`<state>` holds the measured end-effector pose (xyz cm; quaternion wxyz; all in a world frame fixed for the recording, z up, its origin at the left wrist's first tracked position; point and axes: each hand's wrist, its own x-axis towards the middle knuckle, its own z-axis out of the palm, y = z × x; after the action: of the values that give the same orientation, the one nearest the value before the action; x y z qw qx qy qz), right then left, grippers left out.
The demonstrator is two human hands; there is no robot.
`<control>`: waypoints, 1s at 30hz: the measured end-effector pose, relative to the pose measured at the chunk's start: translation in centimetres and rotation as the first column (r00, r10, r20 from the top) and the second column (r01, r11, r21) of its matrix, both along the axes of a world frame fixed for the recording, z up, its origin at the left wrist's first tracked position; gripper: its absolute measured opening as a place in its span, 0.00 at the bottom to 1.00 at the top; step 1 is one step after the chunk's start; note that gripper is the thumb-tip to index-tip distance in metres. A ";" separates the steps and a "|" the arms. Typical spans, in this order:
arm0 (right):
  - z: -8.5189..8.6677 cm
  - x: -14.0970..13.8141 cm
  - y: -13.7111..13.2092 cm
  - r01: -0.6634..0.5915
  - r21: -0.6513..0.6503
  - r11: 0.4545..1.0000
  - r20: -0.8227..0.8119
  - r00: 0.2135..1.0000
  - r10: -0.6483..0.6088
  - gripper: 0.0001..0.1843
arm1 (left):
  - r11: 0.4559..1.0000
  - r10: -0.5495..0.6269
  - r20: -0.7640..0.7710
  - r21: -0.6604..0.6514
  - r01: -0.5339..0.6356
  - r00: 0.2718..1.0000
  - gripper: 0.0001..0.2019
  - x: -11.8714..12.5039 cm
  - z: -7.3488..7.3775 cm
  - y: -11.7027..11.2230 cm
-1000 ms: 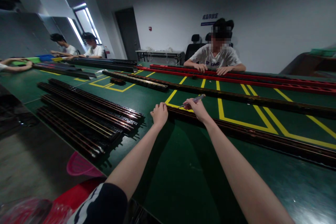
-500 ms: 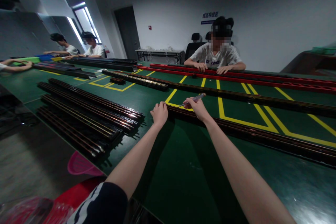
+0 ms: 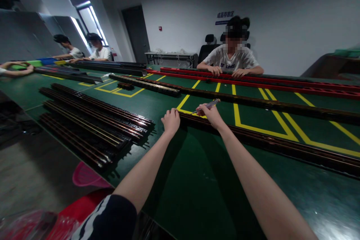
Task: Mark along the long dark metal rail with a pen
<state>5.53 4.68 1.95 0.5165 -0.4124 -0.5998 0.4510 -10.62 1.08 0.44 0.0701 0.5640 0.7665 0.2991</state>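
Note:
My left hand (image 3: 171, 120) is closed around the left end of a long dark rail (image 3: 264, 140) with coppery lines, which runs off to the right along the table. Just right of it, my right hand (image 3: 208, 114) pinches a slim, pen-like tool (image 3: 211, 104) with a translucent handle. The tool slants, its thin tip pointing down and left at the rail near my left fingers. Whether the tip touches the rail is too small to tell. My left fingertips are partly hidden behind the hand.
Several dark rails (image 3: 92, 120) lie side by side at left. Behind my hands runs another long rail (image 3: 253, 101), then red channels (image 3: 295, 84), where a person (image 3: 232, 58) sits opposite. Yellow tape (image 3: 237, 116) marks the green table (image 3: 194, 187). A pink basket (image 3: 90, 176) stands below the left edge.

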 end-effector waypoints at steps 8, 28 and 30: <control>0.3 0.1 -0.3 -0.002 0.006 1.000 0.037 0.999 0.002 0.11 | 1.000 -0.013 0.005 0.016 0.013 1.000 0.17 -0.1 -0.2 0.1; 0.7 -0.1 -0.5 0.019 -0.026 0.999 0.041 0.999 -0.018 0.11 | 1.000 -0.013 0.006 0.013 0.013 1.000 0.17 -0.1 -0.2 0.1; 0.8 0.0 -0.7 0.015 -0.022 1.000 0.056 0.998 -0.014 0.11 | 1.000 -0.023 0.013 0.016 0.023 1.000 0.17 -0.2 -0.2 0.1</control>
<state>5.49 3.99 2.79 0.4982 -0.4351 -0.6058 0.4422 -10.79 1.19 0.23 0.0741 0.5713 0.7570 0.3083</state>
